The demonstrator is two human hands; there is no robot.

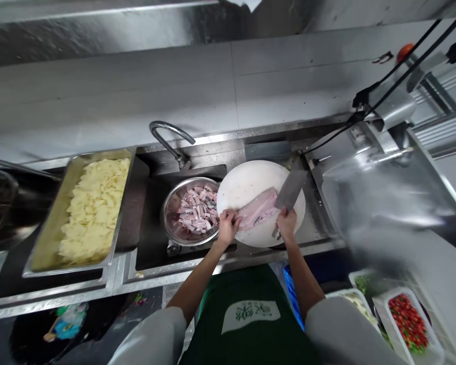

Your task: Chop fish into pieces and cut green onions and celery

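A pale pink fish fillet (256, 207) lies slantwise on a round white cutting board (235, 180). At its lower left end, my left hand (228, 225) grips the edge with thumb and fingers. My right hand (287, 224) is closed round the handle of a cleaver (292, 187), whose broad blade points up and right by the fillet's right end. Left of the board, a round metal bowl (169, 203) sits in the sink, holding many cut fish pieces (198, 210).
A curved faucet (171, 133) rises behind the bowl. Further left stands a deep metal tray (41, 248) of sliced pale yellow food (95, 208). A metal machine (376, 182) with black cables is on the right. Below it are white containers, one with chopped red peppers (408, 319).
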